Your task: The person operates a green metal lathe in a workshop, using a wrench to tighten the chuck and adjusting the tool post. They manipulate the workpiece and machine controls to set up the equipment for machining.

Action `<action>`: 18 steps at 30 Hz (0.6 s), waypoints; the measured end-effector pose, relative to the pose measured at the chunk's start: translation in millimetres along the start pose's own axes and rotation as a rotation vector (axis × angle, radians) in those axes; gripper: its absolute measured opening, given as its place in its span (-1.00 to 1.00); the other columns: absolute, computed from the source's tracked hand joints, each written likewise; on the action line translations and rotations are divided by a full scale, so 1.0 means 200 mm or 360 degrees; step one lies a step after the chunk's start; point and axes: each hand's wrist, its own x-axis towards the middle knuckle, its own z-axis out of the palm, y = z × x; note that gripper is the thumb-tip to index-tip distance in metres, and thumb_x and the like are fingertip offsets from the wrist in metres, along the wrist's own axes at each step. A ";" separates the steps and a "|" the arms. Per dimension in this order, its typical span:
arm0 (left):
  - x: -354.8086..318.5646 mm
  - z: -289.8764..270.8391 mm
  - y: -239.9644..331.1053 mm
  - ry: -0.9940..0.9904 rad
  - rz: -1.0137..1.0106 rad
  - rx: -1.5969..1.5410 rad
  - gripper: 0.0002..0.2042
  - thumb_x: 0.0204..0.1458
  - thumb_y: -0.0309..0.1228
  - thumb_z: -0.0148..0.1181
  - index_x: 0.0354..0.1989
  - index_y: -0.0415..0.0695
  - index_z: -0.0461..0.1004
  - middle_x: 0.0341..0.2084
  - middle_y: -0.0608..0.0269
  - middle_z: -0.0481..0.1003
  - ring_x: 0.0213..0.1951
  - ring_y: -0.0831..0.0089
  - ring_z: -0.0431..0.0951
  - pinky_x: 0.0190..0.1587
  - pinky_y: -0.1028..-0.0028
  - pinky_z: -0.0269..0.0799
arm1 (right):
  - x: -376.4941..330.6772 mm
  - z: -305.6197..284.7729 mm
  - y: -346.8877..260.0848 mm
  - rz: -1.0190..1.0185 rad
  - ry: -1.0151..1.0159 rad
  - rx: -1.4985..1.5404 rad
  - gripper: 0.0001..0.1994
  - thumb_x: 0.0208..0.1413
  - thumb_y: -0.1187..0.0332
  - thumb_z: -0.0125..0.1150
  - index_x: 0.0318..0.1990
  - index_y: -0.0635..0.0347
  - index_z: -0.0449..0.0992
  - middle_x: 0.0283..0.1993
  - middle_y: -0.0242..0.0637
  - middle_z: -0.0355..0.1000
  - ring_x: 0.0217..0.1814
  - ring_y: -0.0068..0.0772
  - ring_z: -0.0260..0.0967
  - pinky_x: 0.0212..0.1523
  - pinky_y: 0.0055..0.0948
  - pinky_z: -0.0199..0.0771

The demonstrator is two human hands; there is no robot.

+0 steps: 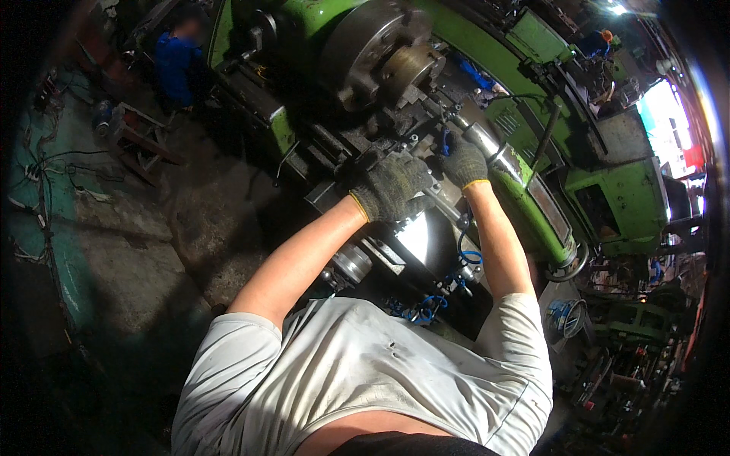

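My left hand (391,186), in a dark grey knit glove with a yellow cuff, is closed over the tool post area of a green lathe. What lies under its fingers is hidden. To its right, my right hand (464,161), gloved alike, bends its fingers beside the tailstock quill (480,140). A small blue piece shows at its fingertips; I cannot make out what it holds. Beyond both hands stands the big lathe chuck (357,57), with a round brassy workpiece (411,70) in front of its face. A metal bar (445,204) runs between my wrists.
The green tailstock (536,213) extends to the right of my right forearm. A coiled blue hose (470,258) hangs below my hands, near a bright white sheet (414,239). A person in blue (175,68) is at the far left, by a metal stand (141,140).
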 end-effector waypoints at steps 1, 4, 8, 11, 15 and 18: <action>0.00 0.00 0.00 0.0004 0.0005 -0.0003 -0.50 0.17 0.07 0.18 -0.01 -0.14 0.62 0.01 -0.03 0.60 0.13 0.04 0.54 0.30 0.05 0.31 | 0.00 0.00 0.01 -0.0003 0.0004 0.0009 -0.30 -0.02 -0.03 0.43 0.27 0.07 0.45 0.00 0.12 0.58 0.07 0.18 0.54 0.11 -0.01 0.50; 0.00 0.01 -0.01 0.0026 0.0027 -0.0009 -0.50 0.17 0.07 0.18 -0.01 -0.15 0.62 0.01 -0.04 0.60 0.13 0.03 0.54 0.31 0.05 0.30 | -0.01 0.00 0.00 -0.0028 0.0015 0.0029 -0.28 -0.02 -0.03 0.43 0.29 0.07 0.44 0.03 0.12 0.58 0.08 0.18 0.54 0.12 -0.01 0.50; 0.00 0.00 -0.01 -0.0004 0.0002 0.0004 -0.49 0.17 0.07 0.18 -0.01 -0.16 0.61 0.01 -0.05 0.60 0.13 0.02 0.54 0.31 0.04 0.30 | -0.02 -0.02 -0.02 -0.0046 0.0046 0.0039 -0.27 -0.02 -0.03 0.43 0.31 0.07 0.42 0.05 0.11 0.57 0.09 0.18 0.54 0.12 -0.01 0.50; 0.00 0.02 -0.01 0.0017 0.0024 -0.0001 -0.49 0.17 0.07 0.18 -0.01 -0.16 0.61 0.01 -0.05 0.60 0.13 0.02 0.54 0.31 0.04 0.30 | 0.00 0.02 0.03 -0.0025 0.0046 0.0009 -0.26 -0.01 -0.03 0.43 0.33 0.05 0.40 0.05 0.11 0.57 0.10 0.19 0.53 0.13 -0.01 0.49; 0.00 0.00 -0.02 0.0027 0.0025 -0.0014 -0.50 0.18 0.07 0.18 -0.01 -0.15 0.61 0.01 -0.04 0.60 0.12 0.03 0.54 0.29 0.04 0.31 | -0.01 -0.01 -0.02 -0.0022 -0.0001 0.0012 -0.25 -0.01 -0.02 0.42 0.35 0.04 0.39 0.05 0.11 0.57 0.11 0.20 0.53 0.14 0.00 0.49; 0.00 0.00 -0.01 0.0009 0.0018 -0.0015 -0.51 0.17 0.07 0.18 -0.02 -0.14 0.61 0.00 -0.03 0.59 0.12 0.04 0.54 0.28 0.05 0.32 | -0.02 -0.01 -0.01 -0.0048 0.0065 0.0083 -0.25 -0.01 -0.02 0.42 0.34 0.04 0.40 0.06 0.12 0.56 0.11 0.19 0.53 0.14 0.00 0.49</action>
